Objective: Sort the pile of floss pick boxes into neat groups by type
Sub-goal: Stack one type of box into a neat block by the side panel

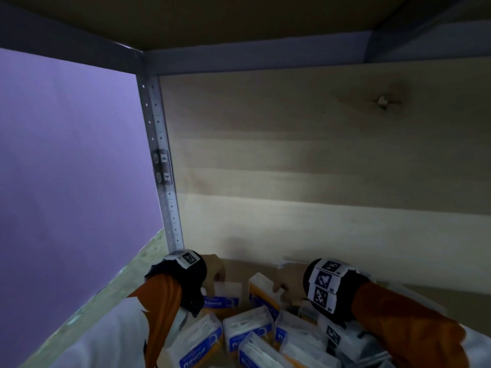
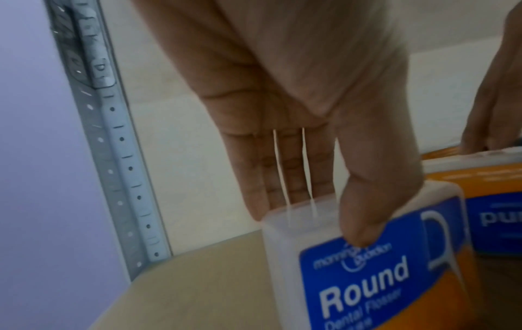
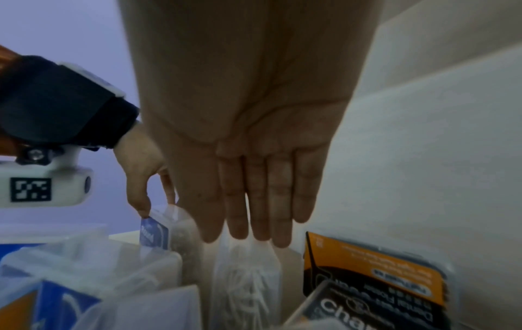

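Floss pick boxes lie in a pile [image 1: 265, 333] on a shelf, most of them clear with blue and orange "Round" labels. My left hand [image 1: 216, 273] [image 2: 316, 214] pinches the top of one upright Round box [image 1: 227, 289] [image 2: 367, 279] [image 3: 154, 234], thumb on the label and fingers behind it. It stands near the back left corner. My right hand [image 1: 285, 284] [image 3: 254, 223] [image 2: 491, 116] has straight fingers touching the top of a second Round box [image 1: 261, 289] [image 2: 494, 194] [image 3: 245, 272] just to the right. A black and orange charcoal box [image 3: 375, 281] stands by the back panel on the right.
A wooden back panel [image 1: 318, 181] closes the shelf bay behind the boxes. A perforated metal post [image 1: 164, 168] stands at the back left corner, with a purple wall [image 1: 66, 168] beyond. Another shelf [image 1: 239, 22] hangs overhead. Bare shelf board [image 2: 197, 279] shows left of the held box.
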`<action>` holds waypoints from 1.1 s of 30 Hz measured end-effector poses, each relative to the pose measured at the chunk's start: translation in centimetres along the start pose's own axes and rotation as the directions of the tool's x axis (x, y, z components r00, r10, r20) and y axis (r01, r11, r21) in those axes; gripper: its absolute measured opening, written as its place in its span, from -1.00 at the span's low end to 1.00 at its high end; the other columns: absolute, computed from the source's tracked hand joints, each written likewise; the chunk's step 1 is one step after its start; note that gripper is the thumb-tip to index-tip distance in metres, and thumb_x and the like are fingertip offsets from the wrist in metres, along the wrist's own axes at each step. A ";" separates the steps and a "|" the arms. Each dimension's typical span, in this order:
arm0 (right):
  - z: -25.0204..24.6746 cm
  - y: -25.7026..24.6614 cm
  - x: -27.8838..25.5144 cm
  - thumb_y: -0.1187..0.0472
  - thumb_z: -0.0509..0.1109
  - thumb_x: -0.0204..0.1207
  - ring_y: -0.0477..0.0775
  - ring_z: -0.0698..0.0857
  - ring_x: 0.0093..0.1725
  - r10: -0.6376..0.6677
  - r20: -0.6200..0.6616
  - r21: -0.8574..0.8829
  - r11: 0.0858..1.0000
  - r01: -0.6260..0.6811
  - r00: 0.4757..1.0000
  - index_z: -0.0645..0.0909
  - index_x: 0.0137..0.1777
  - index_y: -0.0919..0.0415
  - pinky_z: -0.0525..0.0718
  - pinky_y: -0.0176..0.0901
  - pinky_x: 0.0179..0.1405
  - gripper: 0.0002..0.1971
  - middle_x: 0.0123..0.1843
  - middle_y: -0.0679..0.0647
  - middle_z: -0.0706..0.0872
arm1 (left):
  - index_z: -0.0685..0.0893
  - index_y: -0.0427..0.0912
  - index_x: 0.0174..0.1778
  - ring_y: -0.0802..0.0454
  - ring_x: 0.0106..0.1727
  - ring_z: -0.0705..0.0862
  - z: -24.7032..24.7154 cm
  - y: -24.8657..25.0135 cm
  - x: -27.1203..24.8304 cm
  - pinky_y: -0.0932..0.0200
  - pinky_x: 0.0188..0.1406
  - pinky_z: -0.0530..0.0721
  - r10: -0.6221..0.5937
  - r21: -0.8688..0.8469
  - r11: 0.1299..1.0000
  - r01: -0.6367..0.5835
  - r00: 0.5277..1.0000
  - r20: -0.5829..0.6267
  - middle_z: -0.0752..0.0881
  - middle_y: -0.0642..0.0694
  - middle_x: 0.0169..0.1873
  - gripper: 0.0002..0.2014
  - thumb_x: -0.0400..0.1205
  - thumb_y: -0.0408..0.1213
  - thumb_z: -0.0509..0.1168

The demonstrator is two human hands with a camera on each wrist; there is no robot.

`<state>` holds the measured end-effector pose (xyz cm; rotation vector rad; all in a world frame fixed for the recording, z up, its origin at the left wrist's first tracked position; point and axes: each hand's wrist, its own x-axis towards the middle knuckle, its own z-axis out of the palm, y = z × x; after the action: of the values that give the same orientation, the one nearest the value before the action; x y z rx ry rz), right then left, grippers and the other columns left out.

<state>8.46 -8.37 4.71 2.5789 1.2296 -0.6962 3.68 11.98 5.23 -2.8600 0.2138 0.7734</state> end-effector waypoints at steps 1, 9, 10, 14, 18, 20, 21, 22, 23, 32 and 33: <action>-0.3 -0.1 0.0 0.22 0.15 0.71 0.20 0.45 0.49 0.000 -0.013 -0.013 1.000 0.000 1.000 0.29 0.59 0.32 0.40 -0.11 0.42 -0.53 0.57 0.24 0.39 | 0.48 -0.30 0.47 -0.15 0.40 0.52 0.1 -0.5 -0.1 0.15 0.31 0.47 -0.008 0.003 1.000 0.008 1.000 -0.007 0.54 -0.25 0.42 -0.47 0.58 -0.28 0.39; -2.6 -2.1 2.1 0.17 0.22 0.68 0.24 0.41 0.51 0.012 -0.027 -0.123 0.992 -0.016 1.000 0.22 0.60 0.40 0.41 -0.05 0.41 -0.44 0.57 0.30 0.38 | 0.50 -0.23 0.47 -0.13 0.40 0.53 1.2 -3.9 -0.7 0.18 0.27 0.48 -0.041 0.019 0.999 0.041 0.999 -0.018 0.55 -0.23 0.41 -0.47 0.55 -0.32 0.40; -2.7 -2.3 2.6 0.15 0.23 0.68 0.27 0.45 0.49 0.033 -0.016 -0.126 0.991 -0.034 0.999 0.27 0.57 0.44 0.44 -0.01 0.40 -0.45 0.54 0.34 0.42 | 0.50 -0.23 0.47 -0.13 0.40 0.53 1.3 -4.1 -0.7 0.16 0.29 0.48 -0.043 0.022 0.999 0.043 0.999 -0.014 0.55 -0.23 0.40 -0.47 0.55 -0.32 0.40; -2.6 -2.8 5.0 0.17 0.26 0.66 0.38 0.65 0.18 0.099 0.021 -0.144 0.985 -0.095 0.995 0.63 0.20 0.48 0.61 0.13 0.11 -0.65 0.19 0.50 0.64 | 0.47 -0.23 0.50 -0.14 0.43 0.50 2.0 -4.7 -0.7 0.11 0.36 0.46 -0.051 0.011 0.999 0.051 0.999 -0.002 0.52 -0.23 0.43 -0.46 0.57 -0.32 0.37; -1.5 -2.2 7.5 0.07 0.24 0.63 0.44 0.63 0.27 0.089 -0.053 -0.171 0.980 -0.097 0.995 0.52 0.36 0.55 0.65 0.22 0.20 -0.48 0.29 0.48 0.63 | 0.43 -0.22 0.53 -0.15 0.44 0.50 2.3 -5.1 -0.5 0.09 0.39 0.46 -0.074 -0.016 0.997 0.074 0.997 0.008 0.51 -0.25 0.44 -0.45 0.59 -0.31 0.36; -1.0 -1.7 9.2 0.03 0.24 0.62 0.41 0.70 0.13 0.111 -0.049 -0.148 0.982 -0.117 0.993 0.61 0.22 0.53 0.69 0.19 0.11 -0.51 0.14 0.48 0.69 | 0.43 -0.23 0.53 -0.15 0.43 0.50 2.2 -5.1 -0.5 0.11 0.37 0.45 -0.067 -0.009 0.998 0.067 0.998 0.013 0.54 -0.26 0.42 -0.45 0.60 -0.31 0.36; -0.8 -1.6 9.8 0.04 0.24 0.63 0.34 0.70 -0.10 0.116 -0.035 -0.112 0.987 -0.120 0.993 0.65 -0.03 0.50 0.67 0.08 0.00 -0.56 -0.09 0.43 0.68 | 0.44 -0.23 0.53 -0.15 0.42 0.51 2.1 -5.2 -0.4 0.10 0.35 0.46 -0.062 -0.007 0.998 0.062 0.998 0.015 0.56 -0.26 0.40 -0.45 0.59 -0.31 0.36; -0.5 -1.4 10.3 0.07 0.23 0.65 0.20 0.56 -0.34 0.128 -0.019 -0.095 0.987 -0.129 0.992 0.54 -0.30 0.37 0.54 -0.02 -0.11 -0.60 -0.32 0.28 0.55 | 0.45 -0.23 0.52 -0.16 0.41 0.52 2.1 -5.2 -0.4 0.09 0.34 0.47 -0.063 -0.005 0.998 0.063 0.998 0.018 0.57 -0.27 0.38 -0.45 0.59 -0.31 0.36; -0.4 -1.3 10.7 0.12 0.24 0.66 0.04 0.36 -0.45 0.140 -0.022 -0.056 0.988 -0.142 0.990 0.37 -0.42 0.23 0.40 -0.10 -0.15 -0.60 -0.41 0.12 0.38 | 0.45 -0.22 0.52 -0.17 0.41 0.52 2.1 -5.2 -0.4 0.06 0.34 0.49 -0.067 0.002 0.998 0.067 0.998 0.020 0.57 -0.28 0.37 -0.45 0.58 -0.30 0.37; -3.9 -3.5 5.8 0.20 0.42 0.52 0.13 0.62 0.06 0.183 -0.118 0.080 0.981 -0.175 0.976 0.52 0.39 0.43 0.59 -0.06 0.02 -0.52 0.30 0.35 0.64 | 0.38 -0.09 0.57 -0.21 0.45 0.46 2.5 -5.1 -0.2 -0.08 0.38 0.51 -0.108 0.110 0.988 0.105 0.994 0.021 0.51 -0.26 0.42 -0.40 0.59 -0.19 0.36; -4.0 -3.5 5.6 0.18 0.41 0.53 0.27 0.67 0.19 0.173 -0.124 0.062 0.984 -0.167 0.977 0.50 0.39 0.51 0.65 0.10 0.11 -0.49 0.36 0.43 0.59 | 0.38 -0.09 0.57 -0.20 0.46 0.46 2.6 -5.1 -0.2 -0.08 0.39 0.50 -0.112 0.106 0.988 0.109 0.994 0.017 0.51 -0.26 0.43 -0.40 0.59 -0.19 0.36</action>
<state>10.13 -0.85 5.49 2.7689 1.0208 -0.5404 3.21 17.50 3.79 -2.7368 0.0886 0.7499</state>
